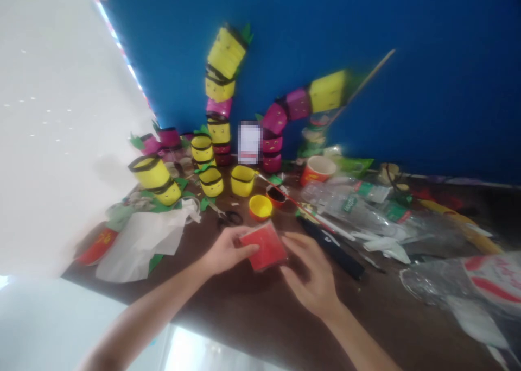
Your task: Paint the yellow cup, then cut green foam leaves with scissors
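My left hand (230,250) holds a flat red square packet (266,247), which looks wrapped in clear plastic, with the thumb across its face. My right hand (311,276) is at the packet's right edge, its fingers and thumb apart; whether they touch it is blurred. Just beyond the packet stands a small yellow cup (260,207) with an orange-red outside. A small dark-filled pot (276,195) sits to its right, with a thin red brush (291,199) over it. Scissors (228,217) lie beyond my left hand.
Stacked yellow and magenta cups with drawn faces (220,88) lean along the blue wall. Clear plastic bottles (345,202), a paper cup (318,170) and a black strip (331,246) lie to the right. White paper (140,243) covers the table's left side.
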Motion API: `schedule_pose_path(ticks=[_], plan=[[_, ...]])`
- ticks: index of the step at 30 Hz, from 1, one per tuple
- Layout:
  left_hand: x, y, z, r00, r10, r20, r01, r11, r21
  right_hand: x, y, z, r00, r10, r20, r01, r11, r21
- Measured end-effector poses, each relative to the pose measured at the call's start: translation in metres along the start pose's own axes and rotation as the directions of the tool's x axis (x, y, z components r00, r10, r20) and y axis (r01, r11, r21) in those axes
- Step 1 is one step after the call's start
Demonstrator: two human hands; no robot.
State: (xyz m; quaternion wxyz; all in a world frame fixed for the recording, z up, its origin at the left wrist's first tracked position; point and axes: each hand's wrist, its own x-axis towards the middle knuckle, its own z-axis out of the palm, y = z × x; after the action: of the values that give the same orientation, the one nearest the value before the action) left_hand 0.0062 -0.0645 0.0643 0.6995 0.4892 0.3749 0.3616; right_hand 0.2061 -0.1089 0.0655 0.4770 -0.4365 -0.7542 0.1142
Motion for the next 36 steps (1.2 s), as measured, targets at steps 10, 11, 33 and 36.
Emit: schedule_pose_path(ticks=[10,11,33,36], plan=[[-0.006,0.000,0.009,0.996,0.028,0.086,-0.052,0.954,0.294,-0.009,0.009,0.011,0.995,-0.078,-0.057,0.069,0.987,-0.142],[-0.005,0.000,0.008,0.997,0.027,0.078,-0.047,0.961,0.273,-0.008,0.009,0.010,0.993,-0.081,-0.084,0.067,0.984,-0.164],[0.005,-0.004,-0.002,0.999,0.032,0.028,-0.036,0.986,0.161,0.007,0.012,-0.002,0.851,0.496,0.174,-0.524,0.821,0.226],[0.005,-0.005,-0.002,0.999,0.006,0.054,-0.012,0.994,0.111,0.006,0.013,0.000,0.814,0.560,0.153,-0.579,0.761,0.292]])
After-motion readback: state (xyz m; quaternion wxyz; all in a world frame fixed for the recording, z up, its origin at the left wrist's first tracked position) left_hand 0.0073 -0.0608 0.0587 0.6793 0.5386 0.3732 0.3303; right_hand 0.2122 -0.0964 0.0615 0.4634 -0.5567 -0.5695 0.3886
